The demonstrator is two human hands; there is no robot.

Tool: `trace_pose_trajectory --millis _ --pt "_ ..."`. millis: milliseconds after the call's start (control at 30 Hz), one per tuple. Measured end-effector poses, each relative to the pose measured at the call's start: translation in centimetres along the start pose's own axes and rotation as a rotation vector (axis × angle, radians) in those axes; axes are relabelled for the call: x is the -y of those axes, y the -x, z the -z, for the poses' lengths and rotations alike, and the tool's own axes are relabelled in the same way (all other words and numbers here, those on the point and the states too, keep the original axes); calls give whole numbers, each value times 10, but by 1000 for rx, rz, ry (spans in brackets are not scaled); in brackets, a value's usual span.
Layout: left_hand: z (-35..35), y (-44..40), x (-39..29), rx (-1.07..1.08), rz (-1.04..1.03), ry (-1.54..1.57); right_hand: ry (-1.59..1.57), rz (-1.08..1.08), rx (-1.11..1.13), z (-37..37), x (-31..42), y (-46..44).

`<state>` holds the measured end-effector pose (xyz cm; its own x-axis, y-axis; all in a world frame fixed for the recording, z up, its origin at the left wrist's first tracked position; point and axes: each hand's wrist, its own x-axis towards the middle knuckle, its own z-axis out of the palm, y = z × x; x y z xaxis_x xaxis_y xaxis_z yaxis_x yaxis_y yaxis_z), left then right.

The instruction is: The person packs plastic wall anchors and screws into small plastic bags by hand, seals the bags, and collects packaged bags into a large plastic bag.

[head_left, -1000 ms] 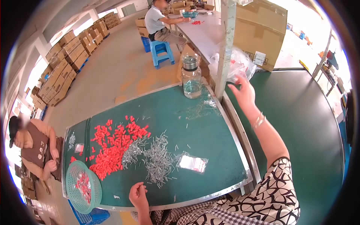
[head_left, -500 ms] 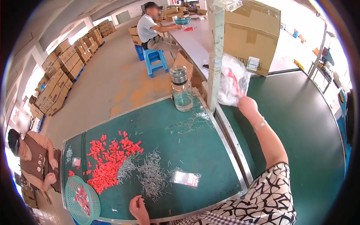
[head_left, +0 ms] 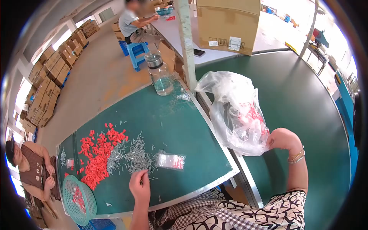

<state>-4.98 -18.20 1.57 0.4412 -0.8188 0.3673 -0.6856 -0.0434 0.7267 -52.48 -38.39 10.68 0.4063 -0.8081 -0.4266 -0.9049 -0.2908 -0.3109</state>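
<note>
My right hand (head_left: 284,140) grips the lower right edge of a clear plastic bag (head_left: 239,119) with red pieces inside, over the right green surface. My left hand (head_left: 140,186) is curled at the near edge of the grey screws (head_left: 138,155); what its fingers hold, if anything, is too small to tell. Left of the screws lies a pile of red plugs (head_left: 96,165), with more screws in a clear bag (head_left: 115,158) between them. A small filled packet (head_left: 170,161) lies right of the screws. At the far left stands a green basket (head_left: 92,203) holding filled packets.
A glass bottle (head_left: 161,78) stands at the table's back corner beside a post (head_left: 185,46). Behind are a large carton (head_left: 228,23) and a phone (head_left: 199,53). One person (head_left: 36,168) sits at left, another (head_left: 134,25) at the far table.
My right hand has drawn the plastic bag from behind the post toward me over the right surface. My left hand has moved up to the screws. The view has shifted right.
</note>
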Motion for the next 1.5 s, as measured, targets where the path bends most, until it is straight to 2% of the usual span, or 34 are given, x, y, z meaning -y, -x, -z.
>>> trace_pose_trajectory --millis 100,167,267,333,433,500,600,633,733,800,833,867,900,933,967,1000,1033,1100,1200,1267,1367,1433,1500 --pt "-22 -30 -41 101 -248 38 -37 -168 -82 25 14 42" --pt "-35 -50 -72 199 -350 39 6 -133 -435 24 -25 46" --pt "-71 -86 -106 315 -590 29 -175 -107 -894 45 57 41" --pt "-104 -107 -122 427 -672 25 -11 92 -899 38 77 9" --pt "-153 -137 -136 501 -683 -125 184 75 -725 26 92 -48" --pt "-183 -151 -132 438 -560 -239 341 83 -572 -3 69 -89" --pt "-212 -170 -128 342 -418 -276 65 301 -513 -21 69 -96" --pt "-221 -175 -130 315 -382 -264 -65 405 -625 -25 73 -92" --pt "-246 -183 -143 258 -622 -61 -229 654 -727 -34 82 -79" --pt "-253 -183 -163 245 -703 33 -317 824 -738 -42 78 -78" --pt "-252 -181 -178 238 -737 82 -382 821 -744 -43 76 -77" --pt "-253 -175 -196 297 -575 336 -448 818 -747 -42 75 -76" --pt "-259 -173 -198 461 -506 201 -511 816 -749 -43 74 -74" --pt "-264 -173 -199 619 -436 67 -641 600 -567 -52 60 -69" --pt "-266 -172 -198 774 -364 -69 -839 480 -580 -56 59 -64" --pt "-265 -162 -192 595 -314 170 -974 497 -728 -65 55 -67" --pt "-258 -162 -193 659 -239 270 -1108 514 -879 -75 48 -73" --pt "-238 -163 -197 802 -89 458 -1435 548 -883 -84 30 -72" --pt "-229 -141 -208 978 -421 306 -1370 452 -1005 -86 31 -62" --pt "-248 -107 -210 937 -608 278 -1177 398 -1122 -77 40 -50" --pt "-273 -59 -205 907 -666 127 -1093 470 -918 -67 73 -14" --pt "-279 -46 -197 895 -634 87 -775 1059 -736 -56 114 -10" --pt "-282 -51 -187 897 -574 132 -755 1118 -371 -40 142 9"
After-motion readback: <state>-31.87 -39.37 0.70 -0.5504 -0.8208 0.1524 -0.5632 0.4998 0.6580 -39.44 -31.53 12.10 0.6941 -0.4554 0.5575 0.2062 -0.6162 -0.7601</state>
